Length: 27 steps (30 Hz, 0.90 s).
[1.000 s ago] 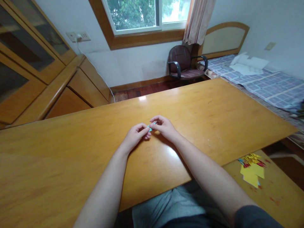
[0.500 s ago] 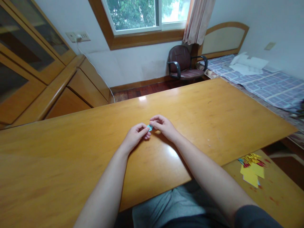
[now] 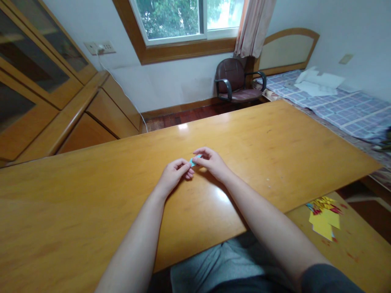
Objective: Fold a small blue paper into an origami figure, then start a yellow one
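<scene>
A tiny light-blue piece of folded paper (image 3: 194, 160) is pinched between both of my hands just above the wooden table (image 3: 275, 146). My left hand (image 3: 173, 175) has its fingers curled, with thumb and forefinger closed on the paper's left end. Fingers of my right hand (image 3: 211, 162) are bent over and grip its right end. The two hands touch each other near the table's middle. Most of the paper is hidden by my fingertips.
A lower wooden surface (image 3: 357, 260) at the right carries a pile of yellow and red paper pieces (image 3: 324, 215). Wooden cabinets (image 3: 45, 89) stand on the left, a dark armchair (image 3: 234, 80) under the window, and a bed (image 3: 342, 106) to the right.
Both hands stay in place; the fingers have shifted slightly on the blue paper, whose visible tip now sticks up a little more between them.
</scene>
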Available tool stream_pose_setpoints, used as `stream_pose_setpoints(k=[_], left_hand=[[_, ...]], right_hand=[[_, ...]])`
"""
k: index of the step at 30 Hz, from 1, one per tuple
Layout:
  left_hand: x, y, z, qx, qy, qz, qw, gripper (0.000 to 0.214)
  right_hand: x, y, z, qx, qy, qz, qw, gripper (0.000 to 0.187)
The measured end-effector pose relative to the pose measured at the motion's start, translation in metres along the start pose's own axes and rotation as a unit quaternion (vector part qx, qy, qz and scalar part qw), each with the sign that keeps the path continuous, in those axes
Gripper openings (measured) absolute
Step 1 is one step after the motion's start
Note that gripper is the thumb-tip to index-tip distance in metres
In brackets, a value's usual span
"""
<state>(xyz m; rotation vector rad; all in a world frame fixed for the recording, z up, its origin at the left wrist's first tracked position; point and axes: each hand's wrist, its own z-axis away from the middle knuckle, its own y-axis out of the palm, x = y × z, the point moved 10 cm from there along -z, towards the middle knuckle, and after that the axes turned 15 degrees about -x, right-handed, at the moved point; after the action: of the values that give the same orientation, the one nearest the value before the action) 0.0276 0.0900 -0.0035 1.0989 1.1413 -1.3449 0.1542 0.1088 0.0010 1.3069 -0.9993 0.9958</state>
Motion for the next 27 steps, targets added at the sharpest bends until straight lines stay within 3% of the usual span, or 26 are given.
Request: stream_pose_setpoints(k=[4, 27], left_hand=[[-0.0014, 0.0003, 0.0008, 0.004, 0.005, 0.0, 1.0, 0.036], [0.004, -0.0027, -0.0011, 0.0, 0.0, 0.012, 1.0, 0.036]], right_hand=[[-0.0042, 0.0047, 0.0005, 0.019, 0.009, 0.009, 1.0, 0.037], [0.0022, -0.0036, -0.0006, -0.013, -0.01, 0.012, 1.0, 0.036]])
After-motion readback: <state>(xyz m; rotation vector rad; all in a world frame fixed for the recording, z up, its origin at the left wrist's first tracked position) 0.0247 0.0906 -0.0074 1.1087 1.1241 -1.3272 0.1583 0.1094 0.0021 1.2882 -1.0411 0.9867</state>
